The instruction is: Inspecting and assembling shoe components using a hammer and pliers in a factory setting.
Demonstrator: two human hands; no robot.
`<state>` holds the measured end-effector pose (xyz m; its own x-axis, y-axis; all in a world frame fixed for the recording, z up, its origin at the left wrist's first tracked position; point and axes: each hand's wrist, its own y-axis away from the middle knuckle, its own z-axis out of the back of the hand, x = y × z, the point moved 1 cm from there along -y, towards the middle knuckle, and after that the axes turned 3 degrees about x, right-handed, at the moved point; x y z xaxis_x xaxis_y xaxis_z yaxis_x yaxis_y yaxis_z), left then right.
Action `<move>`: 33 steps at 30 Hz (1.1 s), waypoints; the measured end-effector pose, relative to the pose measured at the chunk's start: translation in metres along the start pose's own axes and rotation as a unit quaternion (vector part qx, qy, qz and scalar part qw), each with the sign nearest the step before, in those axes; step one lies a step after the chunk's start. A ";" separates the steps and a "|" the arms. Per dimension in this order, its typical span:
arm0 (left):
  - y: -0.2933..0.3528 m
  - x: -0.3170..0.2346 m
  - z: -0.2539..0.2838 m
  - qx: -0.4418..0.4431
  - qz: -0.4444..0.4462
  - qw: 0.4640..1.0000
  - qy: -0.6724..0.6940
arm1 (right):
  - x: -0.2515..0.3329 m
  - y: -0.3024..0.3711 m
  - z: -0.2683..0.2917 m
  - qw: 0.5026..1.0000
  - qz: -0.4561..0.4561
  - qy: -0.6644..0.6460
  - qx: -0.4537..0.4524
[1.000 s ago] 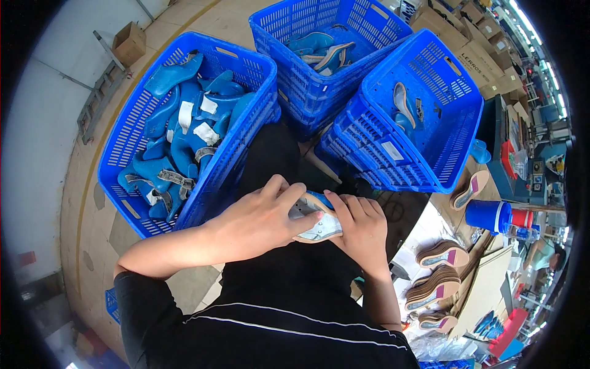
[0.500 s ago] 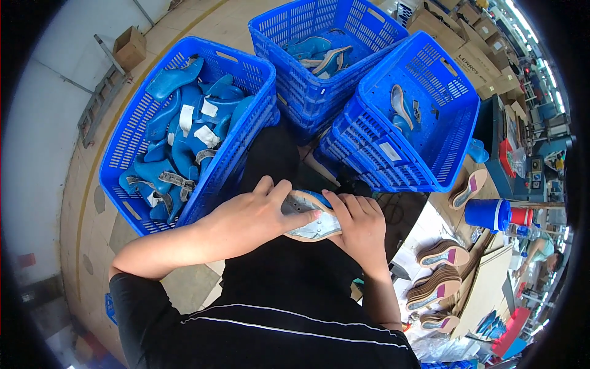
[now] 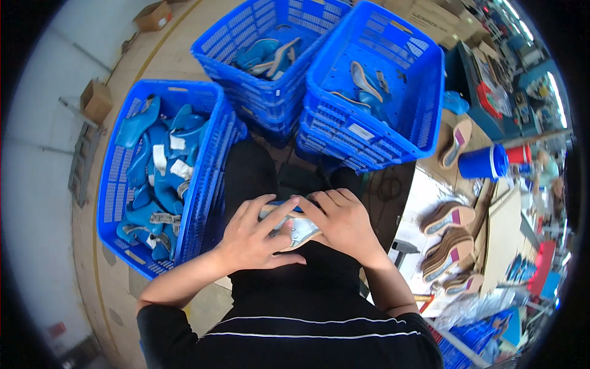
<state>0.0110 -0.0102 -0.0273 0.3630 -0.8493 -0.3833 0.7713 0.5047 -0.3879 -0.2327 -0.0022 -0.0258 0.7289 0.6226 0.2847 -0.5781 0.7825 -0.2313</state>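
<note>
Over my lap I hold a shoe sole (image 3: pixel 305 232) with a silvery face, a tan edge and a patch of blue at its far side. My left hand (image 3: pixel 247 237) lies across its left end, fingers bent over the silvery face and thumb stretched out along the near side. From the right, my right hand (image 3: pixel 345 226) grips the other end, its fingertips on the far edge. The fingers hide much of the sole. Close by on the left stands a blue crate (image 3: pixel 212 98) heaped with blue foot-shaped pieces (image 3: pixel 167 195), some with white scraps on them.
Two more crate stacks stand ahead, the middle crate (image 3: pixel 212 61) and the right crate (image 3: pixel 433 104), each holding a few blue pieces. On the table (image 3: pixel 402 246) at the right are stacked tan soles (image 3: pixel 447 252), a hammer (image 3: pixel 404 247) and a blue cup (image 3: pixel 482 163).
The sole has moved slightly left and nearer my body. My left hand's fingers have spread further over it and its thumb has swung to the near side. The view has shifted.
</note>
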 end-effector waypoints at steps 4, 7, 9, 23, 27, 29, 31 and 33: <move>0.002 0.001 -0.008 0.004 0.036 0.997 -0.068 | 0.000 0.000 -0.002 1.000 -0.005 -0.001 -0.015; -0.005 -0.003 0.002 0.043 0.033 0.998 -0.042 | -0.002 0.004 -0.004 1.000 -0.011 0.003 -0.013; -0.010 -0.006 0.003 0.057 0.025 0.997 -0.054 | -0.004 0.006 -0.008 1.000 -0.011 0.003 -0.012; -0.004 -0.013 -0.001 0.089 0.022 0.990 -0.108 | -0.038 0.077 0.012 0.901 -0.038 -0.181 -0.391; 0.002 -0.015 -0.005 0.099 0.024 0.989 -0.105 | -0.038 0.165 -0.020 0.810 -0.443 -0.056 -0.381; -0.001 -0.015 -0.006 0.099 0.018 0.990 -0.099 | -0.032 0.230 -0.052 0.763 -0.583 0.013 -0.278; -0.001 -0.014 -0.006 0.100 0.019 0.990 -0.095 | -0.008 0.270 -0.071 0.711 -0.670 0.144 -0.161; -0.002 -0.014 -0.004 0.101 0.010 0.988 -0.112 | 0.011 0.310 -0.088 0.647 -0.733 0.204 -0.060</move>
<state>0.0021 0.0012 -0.0246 0.4678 -0.8643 -0.1845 0.8437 0.4989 -0.1980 -0.3710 0.2470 -0.1763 0.5120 -0.8588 0.0161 0.8575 0.5099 -0.0684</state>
